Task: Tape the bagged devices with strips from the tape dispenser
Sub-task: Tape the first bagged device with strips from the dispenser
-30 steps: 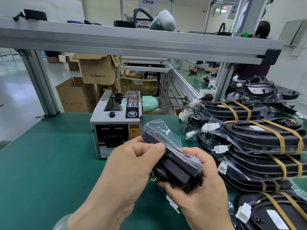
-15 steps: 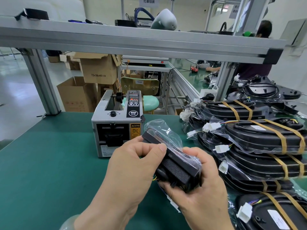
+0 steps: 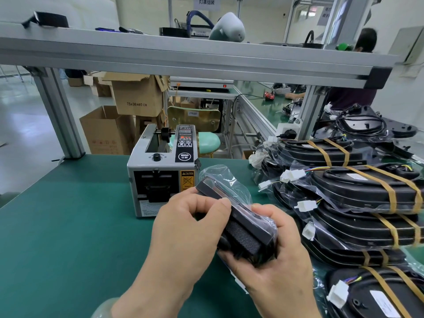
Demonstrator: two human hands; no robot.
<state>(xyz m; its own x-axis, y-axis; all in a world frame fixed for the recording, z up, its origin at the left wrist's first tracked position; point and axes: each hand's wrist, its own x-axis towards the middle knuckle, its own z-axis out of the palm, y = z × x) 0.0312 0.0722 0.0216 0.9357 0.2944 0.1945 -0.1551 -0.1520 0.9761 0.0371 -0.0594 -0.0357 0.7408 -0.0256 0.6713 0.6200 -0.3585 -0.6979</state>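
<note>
So, a black bagged device [image 3: 246, 234] is being held above the green table [image 3: 57, 237], just in front of the tape dispenser [image 3: 160, 177]. It's being gripped by the left hand [image 3: 183, 235], fingers curled round it and thumb pressed on top. It's also being cupped from below by the right hand [image 3: 280, 255], fingers clamped on it. Taped devices [image 3: 367, 196] are lying stacked at the right.
</note>
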